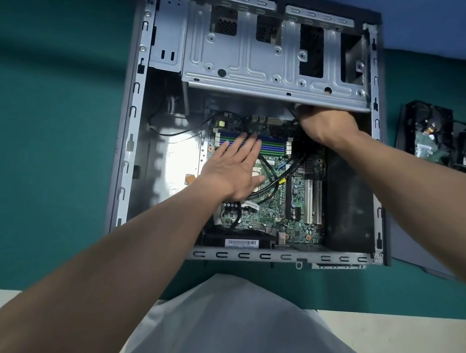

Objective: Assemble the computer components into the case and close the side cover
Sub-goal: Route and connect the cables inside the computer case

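Head view: the left hand lies flat with fingers straight on the motherboard inside the open case, fingertips reaching the memory slots. Just beyond it and to its right, the right hand tucks under the drive cage edge, fingers hidden, so no telling its grip. Loose parts sit well right of that hand.

Repair workshop: open computer case on green mat.

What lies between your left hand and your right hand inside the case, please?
In the head view: blue and green memory slots and black cables on the motherboard.
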The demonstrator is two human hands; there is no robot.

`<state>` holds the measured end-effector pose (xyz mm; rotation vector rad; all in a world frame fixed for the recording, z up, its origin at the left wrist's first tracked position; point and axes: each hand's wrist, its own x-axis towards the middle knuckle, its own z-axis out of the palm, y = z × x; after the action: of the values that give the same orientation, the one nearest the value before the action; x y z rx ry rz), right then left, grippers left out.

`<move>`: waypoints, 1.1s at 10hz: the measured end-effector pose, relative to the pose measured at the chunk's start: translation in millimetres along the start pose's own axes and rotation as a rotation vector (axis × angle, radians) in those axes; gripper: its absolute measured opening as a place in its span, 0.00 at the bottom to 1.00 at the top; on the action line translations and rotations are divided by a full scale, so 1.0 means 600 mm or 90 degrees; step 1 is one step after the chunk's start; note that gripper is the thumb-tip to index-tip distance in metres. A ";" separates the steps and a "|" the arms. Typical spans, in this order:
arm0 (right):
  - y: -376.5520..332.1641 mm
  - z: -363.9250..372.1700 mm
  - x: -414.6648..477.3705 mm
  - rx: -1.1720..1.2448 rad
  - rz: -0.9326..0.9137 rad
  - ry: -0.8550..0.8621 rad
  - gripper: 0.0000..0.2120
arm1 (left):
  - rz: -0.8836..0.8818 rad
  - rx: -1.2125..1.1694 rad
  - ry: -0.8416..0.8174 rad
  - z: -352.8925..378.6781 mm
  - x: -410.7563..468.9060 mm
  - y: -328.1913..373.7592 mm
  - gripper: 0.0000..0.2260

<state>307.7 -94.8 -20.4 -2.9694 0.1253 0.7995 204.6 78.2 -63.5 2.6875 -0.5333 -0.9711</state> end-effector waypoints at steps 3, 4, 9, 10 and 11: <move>0.001 0.003 0.003 0.036 0.038 0.029 0.23 | -0.001 0.000 -0.003 0.000 -0.001 0.000 0.33; 0.000 0.000 0.003 0.008 0.001 -0.030 0.29 | -0.002 -0.002 -0.004 0.001 -0.001 0.001 0.33; 0.001 0.000 0.003 -0.027 0.002 -0.024 0.27 | -0.003 -0.004 -0.012 -0.002 -0.002 0.001 0.33; 0.007 0.000 0.004 0.009 -0.015 -0.001 0.22 | -0.002 -0.004 -0.014 -0.003 -0.003 0.001 0.33; 0.005 -0.001 -0.002 0.023 -0.024 0.039 0.22 | -0.002 -0.004 -0.014 -0.003 -0.003 0.001 0.33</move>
<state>306.9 -97.5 -19.4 -2.9538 0.0850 0.6948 204.5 78.3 -61.1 2.6755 -0.5296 -1.0034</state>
